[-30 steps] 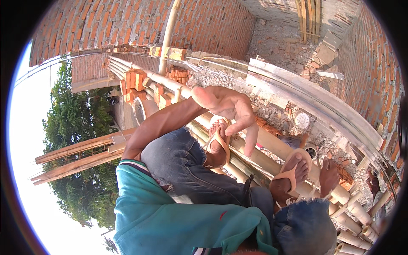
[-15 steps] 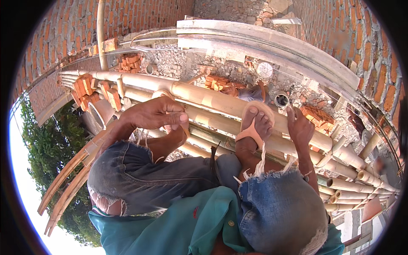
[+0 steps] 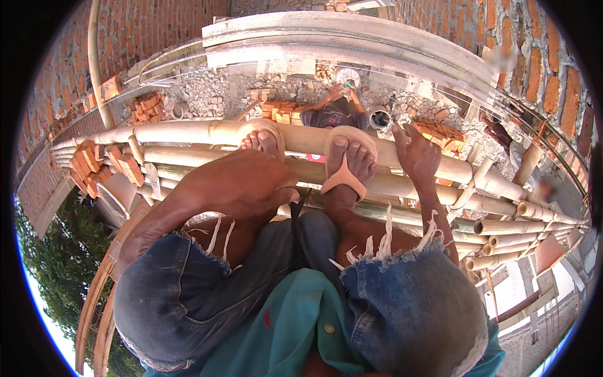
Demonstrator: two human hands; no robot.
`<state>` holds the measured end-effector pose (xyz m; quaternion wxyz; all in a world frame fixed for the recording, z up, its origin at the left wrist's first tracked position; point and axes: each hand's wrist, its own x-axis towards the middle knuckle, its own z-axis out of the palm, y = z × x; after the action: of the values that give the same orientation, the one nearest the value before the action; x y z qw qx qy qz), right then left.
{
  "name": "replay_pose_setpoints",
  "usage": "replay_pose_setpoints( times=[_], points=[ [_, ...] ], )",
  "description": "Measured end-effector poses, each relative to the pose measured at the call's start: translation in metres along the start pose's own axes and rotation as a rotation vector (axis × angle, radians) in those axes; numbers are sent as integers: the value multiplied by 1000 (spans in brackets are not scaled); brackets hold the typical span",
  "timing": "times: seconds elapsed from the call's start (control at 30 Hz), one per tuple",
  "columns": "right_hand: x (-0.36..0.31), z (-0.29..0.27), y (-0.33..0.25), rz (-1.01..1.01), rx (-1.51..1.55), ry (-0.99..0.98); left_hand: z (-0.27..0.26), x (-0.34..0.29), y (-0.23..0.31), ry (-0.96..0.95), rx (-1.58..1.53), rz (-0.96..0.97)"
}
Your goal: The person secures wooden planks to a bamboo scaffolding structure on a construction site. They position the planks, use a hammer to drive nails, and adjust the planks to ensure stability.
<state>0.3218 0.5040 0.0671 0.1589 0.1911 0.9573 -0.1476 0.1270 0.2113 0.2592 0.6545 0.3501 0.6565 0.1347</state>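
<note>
My left hand (image 3: 248,182) is over my left shin, its fingers curled under and its thumb bent in. Whatever it may hold is hidden; a dark strap (image 3: 300,204) hangs by the thumb tip. To the right, my right hand (image 3: 417,152) is raised in front of a thick bamboo pole (image 3: 301,141), fingers loosely bent and apart, nothing seen in them. Both my sandalled feet, the right sandal (image 3: 344,176) in fuller view, rest on the bamboo poles between my hands. Frayed jeans cover my bent knees.
Bricks (image 3: 85,164) lie on the poles at the left. Below, a co-worker (image 3: 334,113) reaches toward a round white container (image 3: 347,76), near a bucket (image 3: 379,118) and brick stacks (image 3: 440,134). Another person is at far right. A concrete beam (image 3: 326,34) crosses beyond; brick walls rise behind.
The view has shifted, and my left hand has moved in toward the dark strap between my legs. My right hand stays raised by the pole. The co-worker below now reaches to the white container.
</note>
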Motion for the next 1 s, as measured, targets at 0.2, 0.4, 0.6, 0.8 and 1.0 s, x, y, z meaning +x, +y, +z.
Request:
replay_pose_setpoints(
  times=[0.2,0.4,0.6,0.8,1.0],
  points=[
    [45,-4,27,55,140,-432,-16,25,-4,14,149,114],
    [84,-31,95,381,6,-180,-19,39,2,-165,133,187],
    [84,-53,101,575,49,52,-14,26,2,-135,186,117],
    [84,-27,99,561,110,-27,-16,14,0,-75,75,116],
    [129,40,106,483,176,-599,-13,21,-2,-157,161,76]
  ],
)
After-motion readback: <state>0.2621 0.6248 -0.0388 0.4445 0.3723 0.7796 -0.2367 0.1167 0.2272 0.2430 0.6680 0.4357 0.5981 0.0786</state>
